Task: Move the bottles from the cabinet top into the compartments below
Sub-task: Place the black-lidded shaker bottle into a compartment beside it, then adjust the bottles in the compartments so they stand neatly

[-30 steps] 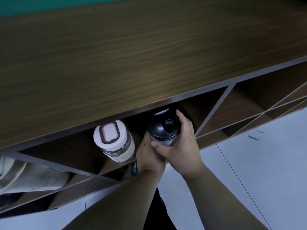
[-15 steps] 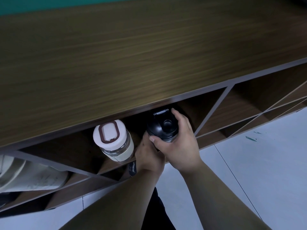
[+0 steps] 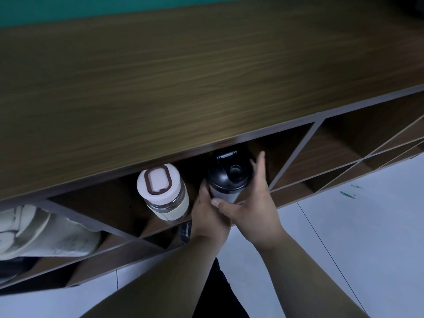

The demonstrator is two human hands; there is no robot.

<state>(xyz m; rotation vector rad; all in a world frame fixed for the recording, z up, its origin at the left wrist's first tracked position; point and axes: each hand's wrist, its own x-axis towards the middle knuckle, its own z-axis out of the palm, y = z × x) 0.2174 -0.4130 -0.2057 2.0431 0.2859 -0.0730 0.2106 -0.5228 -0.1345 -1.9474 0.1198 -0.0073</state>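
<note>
A black-lidded shaker bottle [image 3: 228, 174] stands in a compartment just under the wooden cabinet top [image 3: 183, 83]. My left hand [image 3: 207, 216] is wrapped around its lower left side. My right hand [image 3: 252, 203] has its fingers spread along the bottle's right side, thumb across the front of the body, fingertips lifted off the lid. To the left, in the same compartment, a glass bottle with a cream lid and a brown loop [image 3: 163, 191] stands upright, untouched.
White folded cloth [image 3: 43, 232] fills a lower-left compartment. Diagonal dividers [image 3: 296, 154] split the compartments to the right, which look bare. Pale floor tiles [image 3: 355, 226] lie below, and a dark label [image 3: 186, 232] shows under my left wrist.
The shaker bottle has gone a little deeper into the compartment. My right hand's fingers have come off the lid and spread open beside the bottle. My left hand stays on it.
</note>
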